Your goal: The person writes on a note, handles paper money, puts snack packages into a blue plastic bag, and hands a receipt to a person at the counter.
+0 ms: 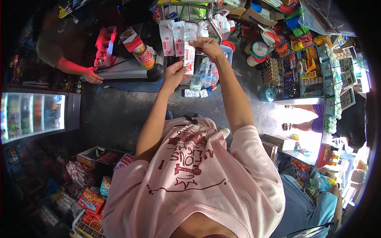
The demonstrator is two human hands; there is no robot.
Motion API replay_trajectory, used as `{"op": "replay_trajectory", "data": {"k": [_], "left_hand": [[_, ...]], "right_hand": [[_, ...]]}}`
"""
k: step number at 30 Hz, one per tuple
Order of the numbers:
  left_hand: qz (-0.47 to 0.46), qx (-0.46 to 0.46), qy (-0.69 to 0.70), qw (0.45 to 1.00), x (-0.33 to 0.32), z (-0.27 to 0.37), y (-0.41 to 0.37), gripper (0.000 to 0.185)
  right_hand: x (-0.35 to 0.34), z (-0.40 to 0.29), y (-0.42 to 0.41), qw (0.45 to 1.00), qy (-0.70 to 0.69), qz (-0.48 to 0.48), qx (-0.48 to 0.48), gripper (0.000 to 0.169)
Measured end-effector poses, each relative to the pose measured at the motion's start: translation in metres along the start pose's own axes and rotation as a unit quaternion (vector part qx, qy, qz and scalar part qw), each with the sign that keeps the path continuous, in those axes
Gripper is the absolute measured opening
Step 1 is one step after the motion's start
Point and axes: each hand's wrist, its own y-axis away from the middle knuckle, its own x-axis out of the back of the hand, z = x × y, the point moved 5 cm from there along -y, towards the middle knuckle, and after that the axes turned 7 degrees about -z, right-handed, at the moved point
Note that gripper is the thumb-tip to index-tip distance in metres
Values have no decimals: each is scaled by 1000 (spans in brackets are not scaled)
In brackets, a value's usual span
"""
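Both my hands are on a narrow white plastic packet with red print (pixel 189 53), in front of a wire rack. My right hand (pixel 207 47) pinches its upper right part between thumb and fingers. Lower down, the thumb of my left hand (pixel 175 76) lies against the packet's bottom end. Similar white packets (pixel 167 38) hang side by side just left of the held one. A metal rack bar (pixel 213 22) curves down beside my right hand. Below the packet, clear plastic bags (pixel 205 74) and small white boxes (pixel 193 93) are gathered.
Another person's hand (pixel 93 75) rests by a dark counter (pixel 128 74) with an orange-lidded jar (pixel 145 59). Egg trays (pixel 271 71) and a snack shelf (pixel 309 65) stand right. A person in blue (pixel 300 205) is low right. A lit glass-door fridge (pixel 32 116) is left, snack packs (pixel 90 200) lower left.
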Motion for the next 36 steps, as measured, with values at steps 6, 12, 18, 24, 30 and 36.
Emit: {"op": "replay_trajectory", "data": {"k": [6, 12, 18, 24, 30, 36], "left_hand": [[6, 66, 12, 998, 7, -17, -1, 31], [61, 81, -69, 992, 30, -45, -6, 24], [112, 9, -202, 973, 56, -42, -35, 29], [261, -100, -394, 876, 53, -6, -70, 30], [348, -95, -359, 861, 37, -13, -77, 40], [236, -124, -202, 942, 44, -22, -61, 37]], "right_hand": [[5, 8, -2, 1000, -7, -2, 2, 15], [-2, 25, 17, 974, 109, 164, 111, 16], [-34, 19, 25, 948, 209, 163, 173, 14], [-26, -14, 13, 953, 213, 130, 172, 14], [-27, -18, 10, 949, 250, 108, 159, 15], [-24, -13, 3, 958, 252, 79, 115, 16]]}}
